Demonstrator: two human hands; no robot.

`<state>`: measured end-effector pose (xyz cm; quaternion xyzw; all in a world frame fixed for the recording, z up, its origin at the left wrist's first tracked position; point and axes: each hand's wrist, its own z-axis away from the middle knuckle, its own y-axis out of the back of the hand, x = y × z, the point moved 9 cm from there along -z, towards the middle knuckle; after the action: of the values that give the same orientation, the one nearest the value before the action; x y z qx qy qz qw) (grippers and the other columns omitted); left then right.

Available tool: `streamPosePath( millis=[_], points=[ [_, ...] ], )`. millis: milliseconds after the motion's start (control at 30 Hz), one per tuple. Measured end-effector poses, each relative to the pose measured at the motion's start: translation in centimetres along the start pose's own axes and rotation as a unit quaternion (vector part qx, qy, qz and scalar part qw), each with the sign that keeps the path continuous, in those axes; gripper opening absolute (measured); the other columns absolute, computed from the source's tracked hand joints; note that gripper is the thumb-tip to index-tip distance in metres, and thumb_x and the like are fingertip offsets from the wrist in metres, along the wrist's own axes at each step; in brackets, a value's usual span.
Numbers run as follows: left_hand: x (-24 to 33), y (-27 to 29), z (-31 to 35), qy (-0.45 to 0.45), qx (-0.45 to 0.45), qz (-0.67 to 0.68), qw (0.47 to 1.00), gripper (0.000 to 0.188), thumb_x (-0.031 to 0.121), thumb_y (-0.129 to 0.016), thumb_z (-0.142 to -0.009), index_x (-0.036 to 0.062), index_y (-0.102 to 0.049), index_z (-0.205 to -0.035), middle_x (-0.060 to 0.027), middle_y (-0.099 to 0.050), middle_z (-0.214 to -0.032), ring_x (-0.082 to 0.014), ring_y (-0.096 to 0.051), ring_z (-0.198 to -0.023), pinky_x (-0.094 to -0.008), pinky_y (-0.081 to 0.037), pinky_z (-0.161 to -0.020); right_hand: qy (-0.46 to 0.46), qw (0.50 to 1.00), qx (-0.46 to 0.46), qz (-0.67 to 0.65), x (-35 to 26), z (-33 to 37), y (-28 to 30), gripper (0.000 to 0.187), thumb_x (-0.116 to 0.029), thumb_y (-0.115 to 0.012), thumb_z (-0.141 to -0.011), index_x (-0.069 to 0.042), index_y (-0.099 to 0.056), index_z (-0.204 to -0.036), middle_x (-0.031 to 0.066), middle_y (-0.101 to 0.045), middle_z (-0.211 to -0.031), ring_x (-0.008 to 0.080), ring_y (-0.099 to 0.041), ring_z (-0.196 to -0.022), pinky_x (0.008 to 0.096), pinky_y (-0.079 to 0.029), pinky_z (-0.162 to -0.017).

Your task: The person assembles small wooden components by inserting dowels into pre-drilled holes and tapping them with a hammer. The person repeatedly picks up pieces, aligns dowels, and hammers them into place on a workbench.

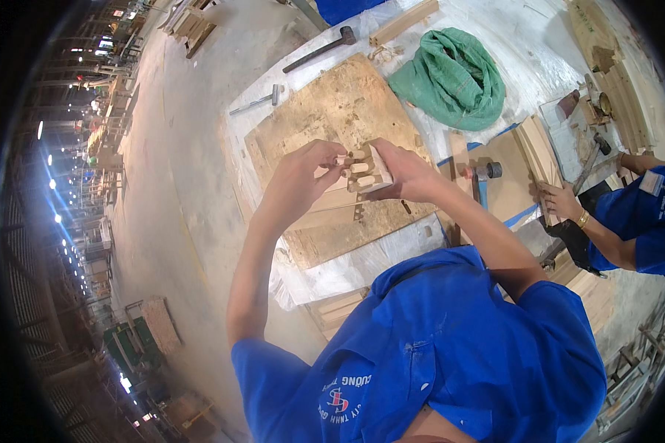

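Observation:
My right hand [408,174] is closed around a pale wooden piece [380,176] above the board. Several short wooden dowels [360,168] stick out of its end, toward my other hand. The fingers of my left hand [309,171] are pinched together beside those dowels, with a small pale dowel [340,159] between the tips, partly covered by the fingers. Below both hands, a wooden part with notched ends [321,210] lies on the worn plywood board [332,96].
A green sack [454,77] sits beyond my right hand. A dark-headed mallet [321,50] and a small hammer [257,101] lie at the far left of the table. On the right, a co-worker's hand [561,201] rests on wooden strips, near a blue-handled mallet [482,177].

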<state>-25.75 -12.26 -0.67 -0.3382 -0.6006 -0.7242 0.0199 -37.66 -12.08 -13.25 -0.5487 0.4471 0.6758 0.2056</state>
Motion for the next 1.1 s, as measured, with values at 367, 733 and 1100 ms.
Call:
streamPosePath(
  millis=[367, 733, 1100],
  points=[
    [1.5, -0.6, -0.4, -0.106, -0.025, -0.076, 0.991, 0.013, 0.007, -0.069, -0.086, 0.0023, -0.07, -0.098, -0.0111, -0.07, -0.091, -0.0287, -0.069, -0.078, -0.0362, -0.055, -0.069, 0.006, 0.999, 0.0, -0.031, 0.2, 0.6, 0.0, 0.079, -0.025, -0.088, -0.07, -0.005, -0.046, -0.133, 0.0224, -0.062, -0.121, 0.0427, -0.059, -0.114, 0.0456, -0.049, -0.094],
    [2.6, -1.1, -0.5, -0.125, -0.045, -0.103, 0.986, 0.021, 0.012, -0.067, -0.089, 0.0028, -0.068, -0.108, -0.0134, -0.069, -0.088, -0.0334, -0.068, -0.076, -0.0411, -0.054, -0.068, 0.03, 0.999, -0.016, -0.013, -0.3, 0.7, 0.6, 0.075, -0.028, -0.089, -0.072, -0.005, -0.047, -0.129, 0.0207, -0.065, -0.115, 0.0413, -0.061, -0.111, 0.0457, -0.05, -0.092],
    [1.9, -1.2, 0.1, -0.061, -0.031, -0.071, 0.995, 0.02, 0.006, -0.066, -0.088, 0.0004, -0.068, -0.107, -0.0175, -0.071, -0.094, -0.0367, -0.069, -0.081, -0.0411, -0.054, -0.072, 0.063, 0.998, -0.026, 0.019, -0.3, 0.2, -0.2, 0.076, -0.031, -0.088, -0.071, -0.007, -0.045, -0.128, 0.02, -0.065, -0.112, 0.0429, -0.062, -0.106, 0.0467, -0.05, -0.089]
  ],
)
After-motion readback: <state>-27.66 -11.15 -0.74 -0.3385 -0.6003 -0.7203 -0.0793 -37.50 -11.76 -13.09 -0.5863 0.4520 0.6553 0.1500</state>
